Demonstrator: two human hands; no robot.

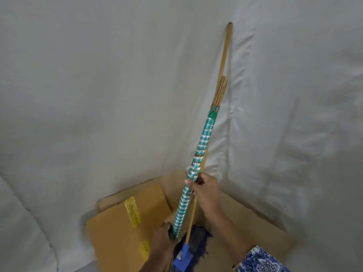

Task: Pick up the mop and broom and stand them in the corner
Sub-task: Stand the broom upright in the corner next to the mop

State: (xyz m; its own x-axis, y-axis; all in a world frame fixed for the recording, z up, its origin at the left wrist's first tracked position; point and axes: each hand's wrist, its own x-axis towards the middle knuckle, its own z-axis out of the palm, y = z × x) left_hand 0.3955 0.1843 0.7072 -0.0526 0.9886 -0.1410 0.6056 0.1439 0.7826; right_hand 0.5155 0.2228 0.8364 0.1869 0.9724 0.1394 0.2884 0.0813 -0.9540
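The mop [225, 54] has a long yellow wooden handle that leans into the corner of the white cloth-covered walls; its blue head [188, 250] rests low on the cardboard. The broom [200, 146], a bundle of sticks wrapped in teal and white tape, tilts up toward the corner in front of the mop handle. My right hand [204, 190] grips the broom's wrapped handle at mid-length. My left hand [164, 242] holds the broom lower down, near where the wrap ends. The broom's bristle end is hidden below my left hand.
Flattened cardboard sheets [121, 228] with yellow tape lie on the floor left of the corner. More cardboard [245, 222] covers the floor to the right. White cloth [98, 95] hangs over both walls. A blue patterned sleeve [261, 261] shows on my right arm.
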